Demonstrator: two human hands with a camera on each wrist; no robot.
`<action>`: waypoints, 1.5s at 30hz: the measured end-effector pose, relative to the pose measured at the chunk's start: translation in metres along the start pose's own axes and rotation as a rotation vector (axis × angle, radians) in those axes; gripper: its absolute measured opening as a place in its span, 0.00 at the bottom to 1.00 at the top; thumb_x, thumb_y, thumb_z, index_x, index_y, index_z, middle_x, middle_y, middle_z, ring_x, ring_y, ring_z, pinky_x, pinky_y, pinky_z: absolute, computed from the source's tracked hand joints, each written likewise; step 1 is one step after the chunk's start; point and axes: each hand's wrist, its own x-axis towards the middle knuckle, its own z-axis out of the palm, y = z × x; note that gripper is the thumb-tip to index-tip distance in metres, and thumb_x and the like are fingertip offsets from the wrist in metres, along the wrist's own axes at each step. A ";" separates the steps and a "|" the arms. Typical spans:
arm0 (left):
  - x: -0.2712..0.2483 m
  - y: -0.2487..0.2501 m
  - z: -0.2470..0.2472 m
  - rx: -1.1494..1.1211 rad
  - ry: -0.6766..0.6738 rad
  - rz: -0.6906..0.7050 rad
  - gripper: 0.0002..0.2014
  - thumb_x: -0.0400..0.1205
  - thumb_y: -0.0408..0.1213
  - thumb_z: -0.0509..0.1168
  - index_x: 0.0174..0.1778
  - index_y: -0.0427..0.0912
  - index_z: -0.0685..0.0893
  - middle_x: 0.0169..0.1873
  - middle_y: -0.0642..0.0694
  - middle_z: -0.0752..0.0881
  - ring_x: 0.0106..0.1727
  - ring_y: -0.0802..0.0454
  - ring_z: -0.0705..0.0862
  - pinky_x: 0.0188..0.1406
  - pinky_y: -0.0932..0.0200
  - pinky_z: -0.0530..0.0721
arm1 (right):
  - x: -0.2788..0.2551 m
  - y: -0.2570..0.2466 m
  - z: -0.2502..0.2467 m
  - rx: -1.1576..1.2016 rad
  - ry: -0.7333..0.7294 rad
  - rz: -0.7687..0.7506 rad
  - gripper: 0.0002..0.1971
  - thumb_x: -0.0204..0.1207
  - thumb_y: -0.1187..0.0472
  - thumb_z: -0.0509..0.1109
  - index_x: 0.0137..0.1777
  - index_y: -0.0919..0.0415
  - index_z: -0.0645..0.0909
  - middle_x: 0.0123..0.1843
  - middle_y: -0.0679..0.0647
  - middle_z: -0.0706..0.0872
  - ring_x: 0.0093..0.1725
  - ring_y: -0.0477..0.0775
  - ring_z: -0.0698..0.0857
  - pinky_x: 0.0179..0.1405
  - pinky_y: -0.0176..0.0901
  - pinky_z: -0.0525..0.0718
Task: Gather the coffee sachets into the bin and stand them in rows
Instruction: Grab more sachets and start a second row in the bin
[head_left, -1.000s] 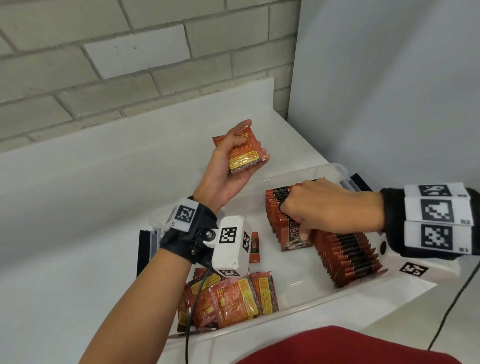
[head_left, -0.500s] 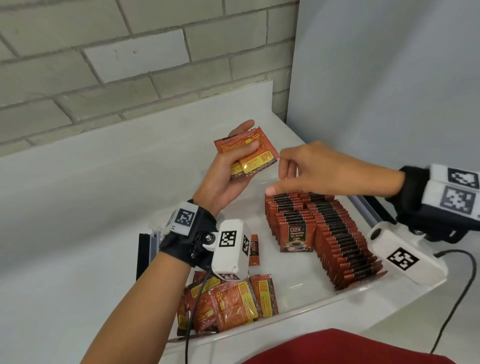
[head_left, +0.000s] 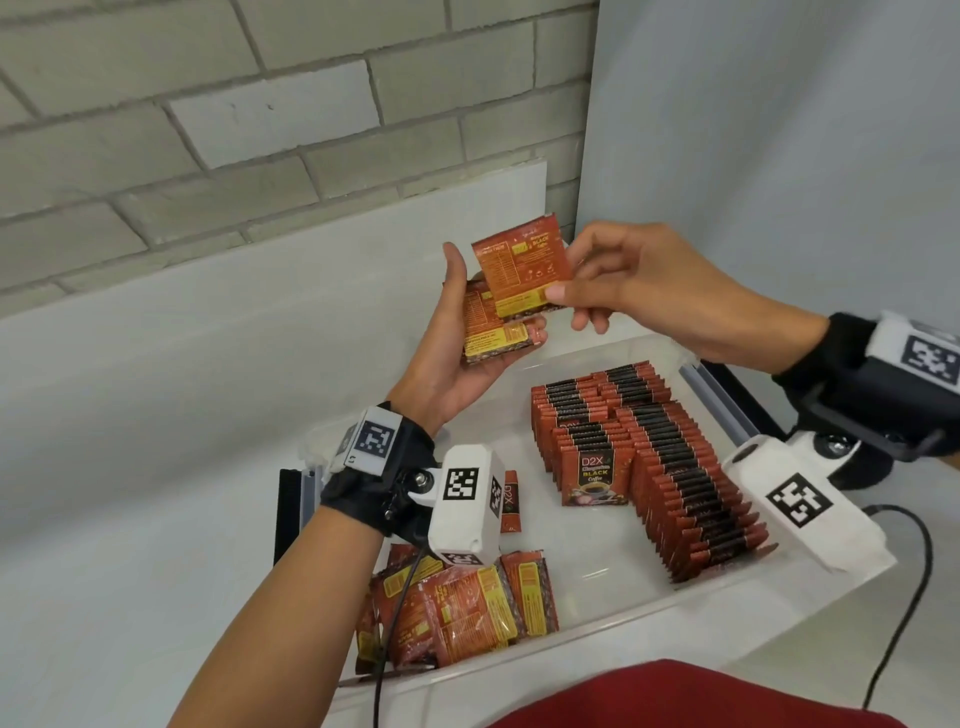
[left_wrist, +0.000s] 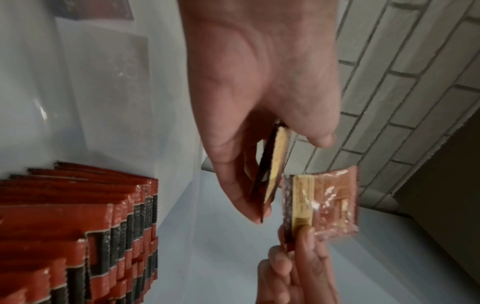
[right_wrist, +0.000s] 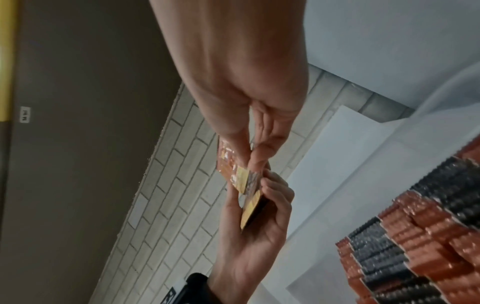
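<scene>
Clear plastic bin (head_left: 613, 618) on white table (head_left: 130, 415), grey brick wall (head_left: 208, 104) behind. Inside bin, right half: standing rows of sachets (head_left: 691, 483), red with black top bands, packed upright and leaning slightly, front one reads D2X Black Coffee. Inside bin, near-left corner: loose pile of sachets (head_left: 467, 608) lying flat and overlapping, yellow label panels up. One more sachet (head_left: 510, 501) stands against bin's left side, partly hidden by the wrist camera. Above bin's far-left edge: left hand (head_left: 457, 358) palm up, fingers curled under a small held stack of sachets (head_left: 493, 332), thumb up along its left edge. Right hand (head_left: 639, 291) above bin's far side, thumb and forefinger pinching lower right corner of a single sachet (head_left: 522, 265), other fingers loosely curled. Single sachet sits upright, back side to head camera, overlapping top of held stack; touching or just clear, cannot tell.
</scene>
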 end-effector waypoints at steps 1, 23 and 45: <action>0.000 0.000 0.000 -0.001 -0.002 0.000 0.31 0.86 0.61 0.47 0.62 0.38 0.83 0.44 0.41 0.88 0.39 0.49 0.85 0.44 0.57 0.87 | 0.000 -0.002 0.000 -0.010 0.003 -0.027 0.09 0.74 0.62 0.75 0.51 0.64 0.83 0.39 0.53 0.91 0.34 0.49 0.88 0.34 0.35 0.85; -0.001 -0.002 -0.002 -0.123 -0.049 0.193 0.17 0.81 0.26 0.62 0.63 0.47 0.79 0.50 0.43 0.88 0.52 0.48 0.89 0.48 0.57 0.88 | -0.011 0.005 0.008 0.197 0.050 0.207 0.19 0.80 0.47 0.65 0.60 0.63 0.81 0.51 0.55 0.91 0.48 0.49 0.91 0.52 0.36 0.88; -0.001 -0.003 -0.001 -0.157 0.058 0.134 0.11 0.82 0.34 0.64 0.60 0.44 0.83 0.37 0.44 0.84 0.40 0.52 0.85 0.46 0.56 0.86 | -0.120 0.020 -0.021 -0.528 -0.548 0.213 0.05 0.70 0.50 0.77 0.39 0.36 0.88 0.35 0.30 0.88 0.39 0.39 0.85 0.37 0.33 0.79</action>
